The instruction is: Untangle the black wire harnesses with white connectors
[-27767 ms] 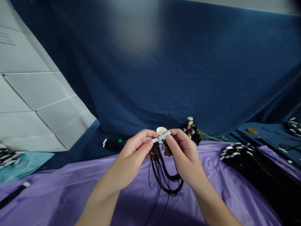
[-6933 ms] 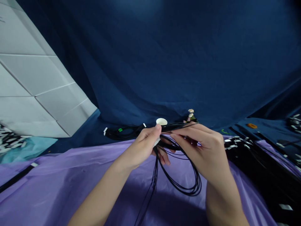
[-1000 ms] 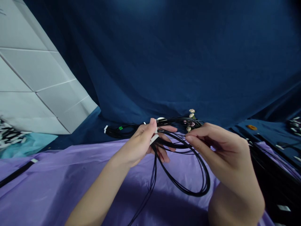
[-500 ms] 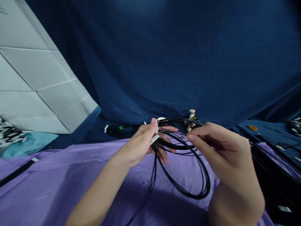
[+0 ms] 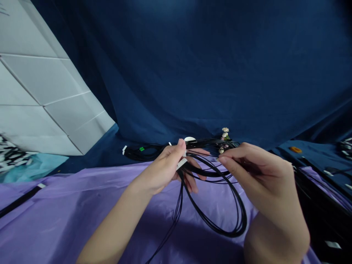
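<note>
In the middle of the head view my left hand (image 5: 165,165) is closed on a looped bundle of thin black cable (image 5: 240,220) near its white label (image 5: 181,163). The thumb lies on top and the other fingers spread beneath the strands. My right hand (image 5: 264,176) pinches at the bundle's right side, thumb and forefinger together on what looks like a thin strand; its exact end is hidden. One large loop hangs between the hands, and loose strands (image 5: 177,220) dangle below the left one.
A purple cloth (image 5: 110,205) covers the surface beneath. Behind lie more black cables (image 5: 140,156) with white and green tags, and small artificial flowers (image 5: 225,135). An orange ring-like item (image 5: 295,149) sits at right, above further black cables (image 5: 316,201). Blue fabric (image 5: 206,66) hangs behind.
The hanging loop has sagged slightly lower and to the right. Both hands keep nearly the same place and grip.
</note>
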Demonstrator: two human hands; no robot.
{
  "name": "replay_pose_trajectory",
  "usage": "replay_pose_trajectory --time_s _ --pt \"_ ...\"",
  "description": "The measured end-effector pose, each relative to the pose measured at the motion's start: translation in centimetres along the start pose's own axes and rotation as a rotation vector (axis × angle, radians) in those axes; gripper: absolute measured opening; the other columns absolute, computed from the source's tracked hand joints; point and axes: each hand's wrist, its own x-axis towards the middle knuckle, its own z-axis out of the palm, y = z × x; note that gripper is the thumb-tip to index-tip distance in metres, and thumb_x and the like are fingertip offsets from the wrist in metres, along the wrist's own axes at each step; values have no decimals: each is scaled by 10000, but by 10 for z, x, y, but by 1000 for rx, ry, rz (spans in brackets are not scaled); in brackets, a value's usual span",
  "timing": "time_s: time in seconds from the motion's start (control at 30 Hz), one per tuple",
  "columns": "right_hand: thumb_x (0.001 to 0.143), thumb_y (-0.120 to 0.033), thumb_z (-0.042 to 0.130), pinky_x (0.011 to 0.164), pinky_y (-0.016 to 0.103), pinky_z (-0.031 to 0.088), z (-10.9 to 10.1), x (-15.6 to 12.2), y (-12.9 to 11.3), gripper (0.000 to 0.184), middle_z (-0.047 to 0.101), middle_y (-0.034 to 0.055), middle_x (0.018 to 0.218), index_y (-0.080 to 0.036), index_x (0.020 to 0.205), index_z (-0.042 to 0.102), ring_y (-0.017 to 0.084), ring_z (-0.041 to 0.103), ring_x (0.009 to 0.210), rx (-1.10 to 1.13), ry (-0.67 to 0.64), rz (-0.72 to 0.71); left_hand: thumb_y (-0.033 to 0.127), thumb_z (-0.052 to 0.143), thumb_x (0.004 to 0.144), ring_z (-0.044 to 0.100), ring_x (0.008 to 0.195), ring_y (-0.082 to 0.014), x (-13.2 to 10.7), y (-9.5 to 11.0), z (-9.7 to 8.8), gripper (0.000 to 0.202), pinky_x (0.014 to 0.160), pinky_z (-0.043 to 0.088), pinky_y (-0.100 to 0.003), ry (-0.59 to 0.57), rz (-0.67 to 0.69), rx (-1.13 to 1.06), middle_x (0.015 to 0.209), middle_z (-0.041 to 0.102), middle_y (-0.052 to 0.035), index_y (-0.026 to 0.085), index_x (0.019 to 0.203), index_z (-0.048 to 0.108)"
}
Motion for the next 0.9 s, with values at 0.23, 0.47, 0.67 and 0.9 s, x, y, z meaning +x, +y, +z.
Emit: replay_pose_trajectory --time_s 0.23,0.47,0.67,0.9 --pt "858 -160 635 536 251 391 6 6 0 75 578 -6 692 -186 794 666 101 514 610 -136 19 -76 629 381 908 671 489 -184 -2 2 -2 599 442 527 -249 4 -23 91 737 716 -97 132 1075 673" --pt "873 -172 623 532 248 403 16 5 -5 81 584 -2 687 -190 813 676 107 528 595 -93 -31 -63 578 379 934 668 512 -173 0 -3 0 552 442 519 -235 -61 -15 109 663 694 -78 133 973 703" --pt "875 -163 626 562 240 419 22 4 -7 82 602 -3 731 -201 825 680 104 545 629 -72 -38 -67 599 385 922 660 491 -172 -1 -3 -2 564 434 525 -246 -72 -49 108 695 705 -94 126 963 690" --pt "878 -153 622 543 232 427 27 2 -8 94 612 -7 749 -210 834 681 98 549 611 -63 -9 -70 589 371 930 647 468 -166 -2 -2 0 572 423 513 -243 -39 -39 83 667 687 -92 104 846 663"
